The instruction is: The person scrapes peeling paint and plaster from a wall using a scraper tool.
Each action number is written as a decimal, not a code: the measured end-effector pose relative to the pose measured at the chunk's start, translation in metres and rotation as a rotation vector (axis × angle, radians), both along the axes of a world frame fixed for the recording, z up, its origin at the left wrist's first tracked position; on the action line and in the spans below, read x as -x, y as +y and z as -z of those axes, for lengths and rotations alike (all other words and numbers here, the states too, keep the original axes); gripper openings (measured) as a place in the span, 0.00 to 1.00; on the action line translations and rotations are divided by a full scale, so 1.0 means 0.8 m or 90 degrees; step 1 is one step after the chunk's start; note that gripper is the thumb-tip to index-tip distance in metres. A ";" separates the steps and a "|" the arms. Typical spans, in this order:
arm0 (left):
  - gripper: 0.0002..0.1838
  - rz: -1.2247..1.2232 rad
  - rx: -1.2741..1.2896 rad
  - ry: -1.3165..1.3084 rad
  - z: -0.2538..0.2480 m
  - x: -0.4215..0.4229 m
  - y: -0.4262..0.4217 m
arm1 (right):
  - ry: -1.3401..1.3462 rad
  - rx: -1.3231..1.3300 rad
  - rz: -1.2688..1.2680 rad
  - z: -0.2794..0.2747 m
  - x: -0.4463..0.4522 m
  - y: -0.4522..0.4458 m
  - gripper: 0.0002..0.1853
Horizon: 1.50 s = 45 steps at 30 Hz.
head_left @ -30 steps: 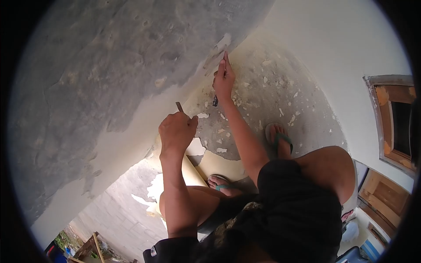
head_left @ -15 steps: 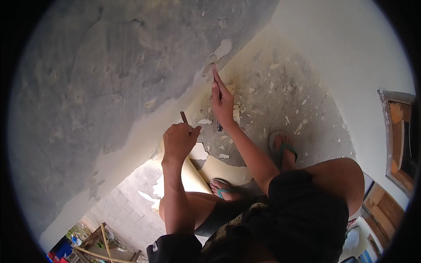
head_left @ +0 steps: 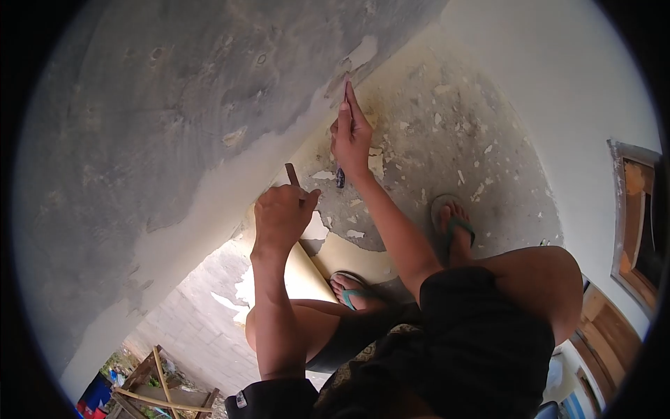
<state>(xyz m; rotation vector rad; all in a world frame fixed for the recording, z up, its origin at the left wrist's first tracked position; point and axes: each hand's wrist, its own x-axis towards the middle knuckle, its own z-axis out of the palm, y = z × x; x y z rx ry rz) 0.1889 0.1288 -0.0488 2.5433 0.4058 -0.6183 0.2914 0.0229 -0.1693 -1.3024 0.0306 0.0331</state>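
My right hand (head_left: 352,143) is closed around a slim scraper (head_left: 340,177), whose dark handle end pokes out below the palm. Its fingers stretch along the tool, and the fingertips lie at the lower edge of the grey wall (head_left: 160,126), by a patch of peeling pale paint (head_left: 362,50). The blade is mostly hidden by the fingers. Lower and to the left, my left hand (head_left: 280,218) is wrapped round a short flat brown stick (head_left: 292,174); one end sticks up past the knuckles, apart from the wall. What lies inside the fist is hidden.
Paint flakes (head_left: 356,234) litter the concrete floor (head_left: 412,202). A large cream sheet (head_left: 306,272), partly curled, lies by my sandalled left foot (head_left: 349,290). A white wall (head_left: 558,77) with a wooden frame (head_left: 628,223) rises at right. Wooden poles (head_left: 164,377) stand at lower left.
My right hand with the scraper has moved up in the view along the wall's lower edge. My left hand has risen slightly, still gripping the stick. The camera view has shifted a little.
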 end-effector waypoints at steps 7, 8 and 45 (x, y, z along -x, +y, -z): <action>0.18 0.033 -0.033 0.001 -0.003 0.019 -0.002 | 0.091 0.006 -0.021 -0.020 0.005 -0.005 0.25; 0.17 0.047 -0.039 0.010 -0.004 0.017 -0.005 | 0.066 0.003 -0.012 -0.016 0.009 -0.002 0.25; 0.15 0.084 -0.044 -0.014 0.015 -0.014 -0.019 | 0.083 -0.056 0.023 -0.024 0.002 0.007 0.26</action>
